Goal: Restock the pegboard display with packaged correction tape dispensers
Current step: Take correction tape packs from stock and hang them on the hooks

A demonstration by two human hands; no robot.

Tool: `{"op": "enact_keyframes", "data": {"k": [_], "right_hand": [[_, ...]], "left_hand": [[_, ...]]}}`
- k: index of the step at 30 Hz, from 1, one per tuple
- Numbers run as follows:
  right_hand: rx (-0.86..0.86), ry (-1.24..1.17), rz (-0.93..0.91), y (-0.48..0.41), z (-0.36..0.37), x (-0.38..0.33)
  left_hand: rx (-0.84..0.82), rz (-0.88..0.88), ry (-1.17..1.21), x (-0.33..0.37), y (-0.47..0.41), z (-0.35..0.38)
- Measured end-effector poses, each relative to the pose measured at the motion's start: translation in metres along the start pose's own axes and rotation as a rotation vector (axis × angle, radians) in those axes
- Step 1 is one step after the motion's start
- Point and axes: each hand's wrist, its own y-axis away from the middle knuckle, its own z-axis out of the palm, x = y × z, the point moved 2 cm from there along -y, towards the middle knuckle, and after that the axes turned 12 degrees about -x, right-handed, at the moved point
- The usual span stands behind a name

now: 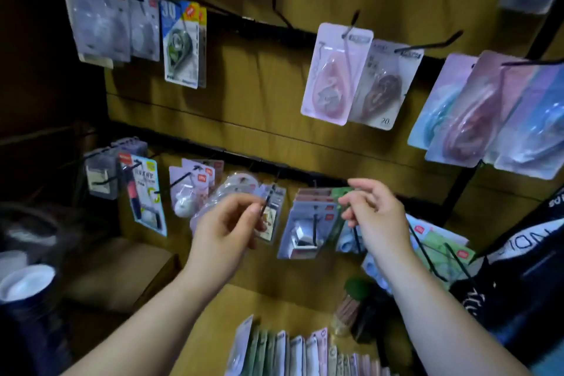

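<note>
The brown pegboard [259,85] carries black hooks with carded correction tape dispensers. My left hand [225,226] pinches thumb and forefinger at the tip of a lower-row hook [268,200], with clear blister packets [235,185] bunched behind its fingers. My right hand [377,212] is curled, its fingertips on the top edge of a green-carded packet [338,223] beside a hung stack of grey packets [308,223]. More packets stand in a row [293,351] at the bottom, between my forearms.
Pink packets [332,76] and pastel ones [488,113] hang on the upper right hooks, grey and blue ones [180,43] at upper left. Two upper hooks [282,14] are bare. A dark printed bag [518,278] hangs at right, and cardboard boxes [122,272] sit at lower left.
</note>
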Motion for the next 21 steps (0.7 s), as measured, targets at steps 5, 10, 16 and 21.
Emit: {"op": "enact_keyframes", "data": {"k": [5,10,16,21], "right_hand": [[-0.210,0.015,0.237,0.057,0.038,0.076],[-0.313,0.057,0.501,0.079,0.069,0.167],[-0.334,0.146,0.782,0.097,0.096,0.270],[-0.452,0.217,0.825,0.097,0.128,0.306]], "left_hand": [[0.088,-0.307,0.047,-0.077,0.074,0.011],[-0.050,-0.636,-0.070,-0.163,0.100,0.023],[-0.180,-0.859,-0.181,-0.248,0.109,0.042],[-0.191,-1.023,-0.199,-0.298,0.105,0.047]]}}
